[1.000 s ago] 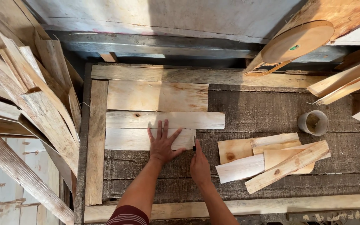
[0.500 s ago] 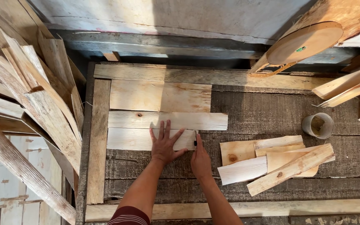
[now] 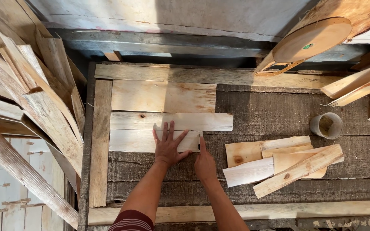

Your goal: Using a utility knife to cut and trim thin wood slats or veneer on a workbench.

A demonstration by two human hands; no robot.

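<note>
My left hand [image 3: 168, 146] lies flat with fingers spread on the right end of a pale short board [image 3: 133, 141], the nearest of three boards laid side by side inside a wooden frame [image 3: 100, 137]. My right hand [image 3: 204, 161] sits just right of that board's end, thumb up against the edge; whether it holds anything I cannot tell. A longer board [image 3: 193, 121] lies just beyond, and a wider one [image 3: 163, 96] beyond that.
A loose pile of short wood pieces [image 3: 279, 164] lies to the right on the dark rough surface. A small round cup [image 3: 326, 125] stands further right. Stacked planks lean at left [image 3: 31, 98]. A round wooden disc [image 3: 311, 39] rests at upper right.
Both hands stay on the near board's right end; the left hand's fingers shifted slightly. The view drifted a little.
</note>
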